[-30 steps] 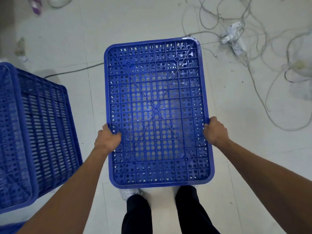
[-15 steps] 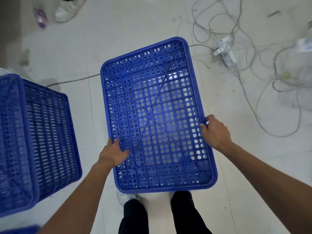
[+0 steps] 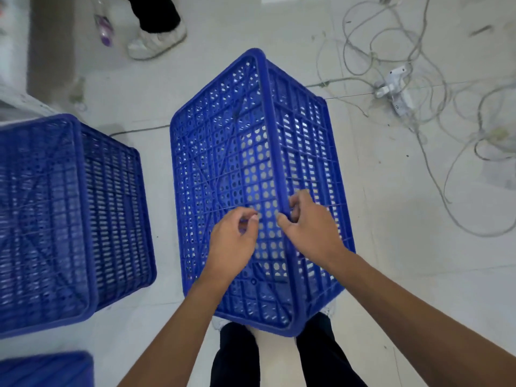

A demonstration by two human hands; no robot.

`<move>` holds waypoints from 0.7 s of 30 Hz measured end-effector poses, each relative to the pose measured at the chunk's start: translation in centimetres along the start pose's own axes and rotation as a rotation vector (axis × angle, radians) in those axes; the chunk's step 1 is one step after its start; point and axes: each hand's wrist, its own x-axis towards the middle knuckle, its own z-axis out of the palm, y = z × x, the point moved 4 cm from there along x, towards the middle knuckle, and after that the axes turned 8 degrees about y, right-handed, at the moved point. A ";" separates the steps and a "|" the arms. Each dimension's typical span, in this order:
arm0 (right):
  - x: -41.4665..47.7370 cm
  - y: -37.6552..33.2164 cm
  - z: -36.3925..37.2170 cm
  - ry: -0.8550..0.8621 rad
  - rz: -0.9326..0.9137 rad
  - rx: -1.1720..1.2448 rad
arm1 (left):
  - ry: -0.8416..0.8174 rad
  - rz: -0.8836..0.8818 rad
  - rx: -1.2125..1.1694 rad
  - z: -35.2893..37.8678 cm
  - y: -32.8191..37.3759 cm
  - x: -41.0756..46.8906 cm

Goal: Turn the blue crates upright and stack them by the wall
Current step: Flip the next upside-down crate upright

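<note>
Three blue crates are counted. The middle crate (image 3: 237,169) is seen tilted just in front of the person's legs, its perforated base turned up and leftward and one slatted side facing right. The edge between base and side is clasped by the right grip (image 3: 310,227), thumb on the base, fingers on the side. The left grip (image 3: 233,241) is held over the base, fingers curled with nothing between them. A second crate (image 3: 69,219) is set base-up on the floor (image 3: 391,275) to the left, apart from the first. Only a corner of a third crate (image 3: 44,370) is shown at bottom left. Tangled cables (image 3: 418,129) and one power strip (image 3: 393,88) are spread at right.
</note>
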 end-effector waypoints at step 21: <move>-0.8 4.5 10.3 -0.095 0.584 0.195 | 0.184 -0.431 -0.088 -13.8 -13.0 1.1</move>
